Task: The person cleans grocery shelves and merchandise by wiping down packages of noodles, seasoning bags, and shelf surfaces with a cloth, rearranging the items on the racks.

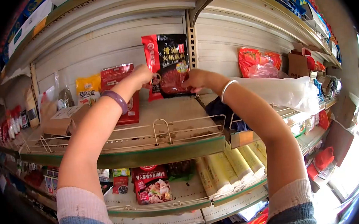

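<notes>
Both hands grip a black and red seasoning packet [168,63], held upright against the back panel of the upper shelf. My left hand [143,76] is closed on its left edge, below a purple bangle. At its lower right side, my right hand [197,80] pinches the edge, with a silver bangle on the wrist. Left of the packet stand red packets [116,72], partly hidden by my left forearm. A yellow packet [88,88] leans beside them. The fingertips behind the packet are hidden.
A wire rail [162,132] runs along the shelf front. An open cardboard box [65,120] sits at the left. Rightward lie a large clear plastic bag [274,93] and a red packet [259,62]. The lower shelf holds a red fish seasoning packet [152,186] and yellowish rolls [229,169].
</notes>
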